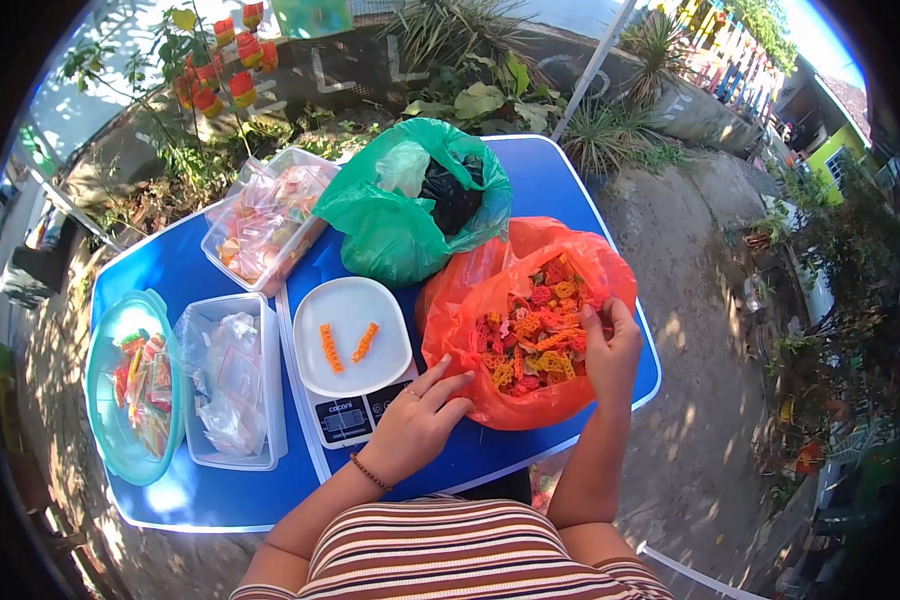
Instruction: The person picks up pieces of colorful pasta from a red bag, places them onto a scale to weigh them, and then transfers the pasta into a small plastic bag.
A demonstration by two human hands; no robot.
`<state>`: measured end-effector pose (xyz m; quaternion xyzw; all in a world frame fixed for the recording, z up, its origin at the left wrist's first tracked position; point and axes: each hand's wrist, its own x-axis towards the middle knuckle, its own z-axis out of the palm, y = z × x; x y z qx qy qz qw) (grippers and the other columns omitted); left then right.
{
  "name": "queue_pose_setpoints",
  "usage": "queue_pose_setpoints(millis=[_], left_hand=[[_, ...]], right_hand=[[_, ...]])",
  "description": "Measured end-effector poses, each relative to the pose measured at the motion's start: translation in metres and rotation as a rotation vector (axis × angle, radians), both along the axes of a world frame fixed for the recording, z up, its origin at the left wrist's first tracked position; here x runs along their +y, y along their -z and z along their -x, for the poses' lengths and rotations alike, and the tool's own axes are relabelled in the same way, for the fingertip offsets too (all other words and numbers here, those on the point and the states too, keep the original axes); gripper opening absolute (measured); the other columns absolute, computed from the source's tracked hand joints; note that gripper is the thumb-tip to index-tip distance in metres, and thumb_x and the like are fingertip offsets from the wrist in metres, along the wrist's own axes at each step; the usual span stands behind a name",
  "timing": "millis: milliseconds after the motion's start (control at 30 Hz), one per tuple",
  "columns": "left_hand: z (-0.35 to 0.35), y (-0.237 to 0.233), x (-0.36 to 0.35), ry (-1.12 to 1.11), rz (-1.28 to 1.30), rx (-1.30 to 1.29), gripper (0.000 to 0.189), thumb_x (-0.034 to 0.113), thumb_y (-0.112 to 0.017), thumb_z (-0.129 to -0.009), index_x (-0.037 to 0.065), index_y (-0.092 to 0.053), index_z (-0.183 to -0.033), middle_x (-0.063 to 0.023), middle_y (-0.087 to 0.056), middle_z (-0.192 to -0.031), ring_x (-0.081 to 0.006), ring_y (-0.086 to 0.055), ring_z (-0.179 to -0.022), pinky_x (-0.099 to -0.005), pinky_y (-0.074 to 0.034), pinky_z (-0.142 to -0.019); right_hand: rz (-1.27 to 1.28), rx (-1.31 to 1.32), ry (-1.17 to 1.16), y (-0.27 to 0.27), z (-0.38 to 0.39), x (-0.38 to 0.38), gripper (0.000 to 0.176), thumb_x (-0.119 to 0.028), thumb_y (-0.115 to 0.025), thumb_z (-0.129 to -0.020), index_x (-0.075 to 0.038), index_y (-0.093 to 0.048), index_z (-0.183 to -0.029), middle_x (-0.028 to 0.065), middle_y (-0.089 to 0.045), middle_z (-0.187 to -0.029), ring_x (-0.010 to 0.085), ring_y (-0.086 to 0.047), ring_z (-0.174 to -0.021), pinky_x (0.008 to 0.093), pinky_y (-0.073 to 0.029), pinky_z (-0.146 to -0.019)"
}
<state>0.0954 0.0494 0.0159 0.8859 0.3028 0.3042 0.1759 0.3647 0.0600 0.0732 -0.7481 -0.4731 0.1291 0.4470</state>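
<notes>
Your left hand [420,418] rests half-open on the orange bag [560,402]; your right hand [610,350] curls among its coloured crackers [525,335], grip unclear. Left of both, a scale [345,422] on the blue table [220,495], outdoors.

Orange plastic bag [490,400], open, slumped, filled with red, orange, yellow crackers [530,335]

Harsh daylight, fisheye view

Sun floods the table [560,180] and dappled leaf shadows mottle the ground; edges bend sharply into a black circular vignette, and the sky is blown out.
</notes>
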Motion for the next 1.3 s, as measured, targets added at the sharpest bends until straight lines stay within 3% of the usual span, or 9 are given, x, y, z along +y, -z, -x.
queue_pose_setpoints(millis=[133,233,333,533,633,733,933,1133,1300], left_hand=[[0.0,0.001,0.0,0.012,0.02,0.011,0.017,0.001,-0.068,-0.082,0.009,-0.068,-0.097,-0.0109,-0.066,-0.131,-0.0378,-0.057,-0.133,-0.0399,-0.054,-0.099],[-0.001,0.0,0.0,0.012,0.036,0.008,0.017,0.001,-0.068,-0.082,0.009,-0.068,-0.096,-0.0111,-0.066,-0.132,-0.0381,-0.057,-0.133,-0.0402,-0.055,-0.098],[-0.001,0.001,0.0,0.011,0.037,-0.001,0.016,0.001,-0.068,-0.082,0.009,-0.068,-0.096,-0.0113,-0.066,-0.132,-0.0381,-0.057,-0.132,-0.0406,-0.055,-0.098],[-0.001,0.001,0.001,0.012,0.029,0.001,0.015,0.001,-0.068,-0.083,0.009,-0.068,-0.096,-0.0118,-0.066,-0.131,-0.0385,-0.057,-0.132,-0.0411,-0.055,-0.099],[-0.001,0.001,0.001,0.008,0.033,-0.01,0.015,0.001,-0.069,-0.083,0.008,-0.068,-0.095,-0.0124,-0.066,-0.13,-0.0388,-0.057,-0.132,-0.0415,-0.054,-0.101],[-0.002,-0.001,0.001,0.006,0.031,-0.027,0.015,0.001,-0.069,-0.083,0.008,-0.068,-0.095,-0.0134,-0.066,-0.13,-0.0394,-0.057,-0.133,-0.0421,-0.054,-0.102],[0.0,0.001,-0.001,-0.002,0.054,-0.034,0.014,0.0,-0.07,-0.082,0.007,-0.068,-0.095,-0.0151,-0.066,-0.129,-0.0409,-0.057,-0.133,-0.0433,-0.053,-0.103],[-0.002,-0.001,-0.001,-0.004,0.055,-0.038,0.013,0.0,-0.07,-0.083,0.006,-0.068,-0.094,-0.0159,-0.066,-0.129,-0.0415,-0.056,-0.133,-0.0446,-0.052,-0.106],[-0.002,-0.002,-0.002,-0.008,0.045,-0.028,0.013,0.0,-0.07,-0.083,0.006,-0.068,-0.094,-0.0162,-0.066,-0.13,-0.0418,-0.056,-0.133,-0.0448,-0.051,-0.107]], right_hand=[[0.216,-0.367,-0.025,0.011,-0.003,0.002,0.022,-0.015,-0.06,-0.1,0.005,-0.061,-0.111,0.0207,-0.07,-0.082,0.0358,-0.072,-0.078,0.0423,-0.053,-0.071],[0.236,-0.235,-0.184,0.012,0.009,0.002,0.022,-0.012,-0.059,-0.1,0.005,-0.06,-0.114,0.0215,-0.072,-0.09,0.0342,-0.074,-0.089,0.0422,-0.054,-0.077],[-0.023,0.354,-0.37,0.027,0.011,0.002,0.021,-0.009,-0.057,-0.1,0.006,-0.06,-0.114,0.021,-0.074,-0.098,0.031,-0.074,-0.094,0.04,-0.054,-0.081],[-0.017,0.138,-0.357,0.01,0.005,-0.007,0.02,-0.007,-0.057,-0.098,0.007,-0.06,-0.112,0.0165,-0.074,-0.096,0.0229,-0.071,-0.084,0.0347,-0.054,-0.079],[0.269,0.259,-0.638,0.013,0.005,-0.012,0.023,-0.006,-0.063,-0.092,0.005,-0.061,-0.111,0.0154,-0.07,-0.087,0.0263,-0.068,-0.082,0.0384,-0.053,-0.079],[0.376,-0.208,-0.651,0.001,0.012,-0.01,0.028,-0.006,-0.068,-0.085,0.002,-0.064,-0.111,0.0161,-0.066,-0.081,0.0328,-0.064,-0.084,0.0433,-0.052,-0.08],[0.248,-0.239,-0.356,0.004,0.015,-0.004,0.04,0.002,-0.068,-0.08,0.0,-0.067,-0.12,0.0183,-0.065,-0.093,0.0334,-0.065,-0.092,0.0415,-0.051,-0.085],[0.154,-0.264,-0.502,0.016,0.029,0.016,0.039,0.006,-0.061,-0.084,0.0,-0.065,-0.123,0.0245,-0.065,-0.097,0.0413,-0.064,-0.097,0.0455,-0.051,-0.087],[-0.011,-0.387,-0.49,0.04,0.051,0.037,0.023,0.004,-0.065,-0.083,0.002,-0.063,-0.105,0.0233,-0.067,-0.096,0.0427,-0.064,-0.093,0.0468,-0.052,-0.084]])
